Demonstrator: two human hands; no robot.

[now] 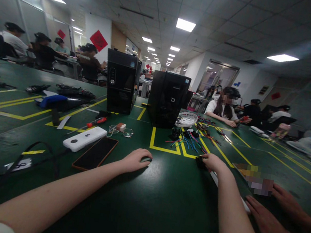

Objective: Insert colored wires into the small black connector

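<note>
At right hand (pixel 211 162), black item (pixel 200 163) partly covered, kind unclear.

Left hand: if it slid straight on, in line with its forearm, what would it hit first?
The left hand would probably meet the coloured wires, beyond the flat yellow tape, though depth is unclear.

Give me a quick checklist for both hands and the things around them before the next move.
1. Left hand free: ok, nothing visible in it.
2. Right hand firm on the small black part: cannot tell; fingers touch it.
3. Co-worker's hand well clear of the right forearm: not ok, close beside it.
4. Smartphone apart from left hand: ok.
5. Red-handled screwdriver clear of both hands: ok.
</note>
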